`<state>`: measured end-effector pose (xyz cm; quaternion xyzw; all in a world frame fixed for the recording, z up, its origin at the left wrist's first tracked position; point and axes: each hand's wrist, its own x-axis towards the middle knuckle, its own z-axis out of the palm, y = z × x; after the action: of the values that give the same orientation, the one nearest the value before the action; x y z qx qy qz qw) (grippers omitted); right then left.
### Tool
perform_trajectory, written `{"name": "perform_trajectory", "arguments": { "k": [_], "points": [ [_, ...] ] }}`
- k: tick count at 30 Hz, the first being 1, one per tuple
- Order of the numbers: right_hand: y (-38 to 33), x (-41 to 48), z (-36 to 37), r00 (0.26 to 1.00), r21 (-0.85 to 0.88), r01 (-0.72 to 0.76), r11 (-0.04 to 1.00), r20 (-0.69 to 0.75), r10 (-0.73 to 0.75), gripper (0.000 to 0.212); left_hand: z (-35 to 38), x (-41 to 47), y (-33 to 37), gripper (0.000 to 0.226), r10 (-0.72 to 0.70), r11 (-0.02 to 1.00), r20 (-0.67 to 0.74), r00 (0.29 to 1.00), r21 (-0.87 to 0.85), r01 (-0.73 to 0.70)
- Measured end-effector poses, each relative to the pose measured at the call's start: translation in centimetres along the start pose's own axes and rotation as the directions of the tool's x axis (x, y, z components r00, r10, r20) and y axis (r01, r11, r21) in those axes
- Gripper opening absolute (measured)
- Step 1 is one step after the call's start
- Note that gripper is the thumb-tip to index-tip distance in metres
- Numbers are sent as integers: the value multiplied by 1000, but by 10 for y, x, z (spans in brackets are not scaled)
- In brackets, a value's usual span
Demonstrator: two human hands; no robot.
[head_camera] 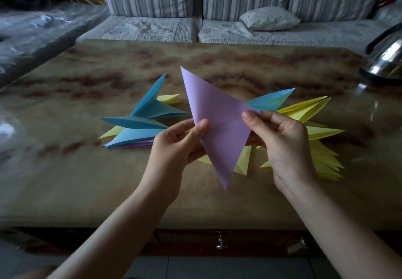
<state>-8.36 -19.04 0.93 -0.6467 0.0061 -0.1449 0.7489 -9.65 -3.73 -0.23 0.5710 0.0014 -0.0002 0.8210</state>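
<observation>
- Two hands held one sheet of purple paper (215,113) up off the table (87,181), about midway across it and nearer its front edge than its far one.
- The left hand (174,146) pinched the paper's left edge, with the thumb on the near face and the other fingers curled behind.
- The right hand (285,146) pinched the right-hand corner between thumb and forefinger, the remaining fingers loosely curled behind.
- The paper looked folded into a triangle, with a crease running across it between the two grips.
- Its long axis ran from a point up and away, leaning left, down to a sharp tip aimed back toward the person.
- The paper therefore lay between the hands, each touching it at about the same height and neither clearly nearer. Both free points stuck out beyond the grips.
- In my judgement the next fold would turn on that crease, and the right hand's corner seemed the likelier one to be carried across.
- Blue folded pieces (148,113) lay on the table to the left, beyond the left hand.
- Yellow folded pieces (322,130) were piled under and to the right of the right hand.
- A metal kettle (387,59) stood at the table's far right.
</observation>
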Motion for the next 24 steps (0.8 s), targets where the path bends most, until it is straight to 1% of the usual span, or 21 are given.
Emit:
{"name": "perform_trajectory", "arguments": {
  "k": [2,5,9,14,16,19,24],
  "points": [
    [0,0,-1,1000,-2,3,1000,-10,-3,6,0,-2,0,28,-24,1000,-8,1000,3,24],
    [0,0,0,1000,6,13,1000,-4,-13,8,1,-2,0,21,-18,1000,-40,999,-2,18],
    [0,0,0,1000,10,22,1000,-7,-22,9,1,-1,5,30,-16,1000,-44,999,-13,15],
    [1,1,-2,999,4,18,1000,-42,-18,8,3,-5,5,32,-32,999,-11,999,6,32],
    [2,1,-2,999,8,17,1000,-49,-16,8,4,-6,4,28,-29,999,-25,999,15,29],
    [2,0,-1,999,3,24,1000,-45,-24,7,4,-5,4,16,-22,1000,-52,998,-1,22],
    [3,-1,0,999,29,1,1000,-45,1,4,5,-5,5,15,-7,1000,-64,998,-2,7]
  ]
}}
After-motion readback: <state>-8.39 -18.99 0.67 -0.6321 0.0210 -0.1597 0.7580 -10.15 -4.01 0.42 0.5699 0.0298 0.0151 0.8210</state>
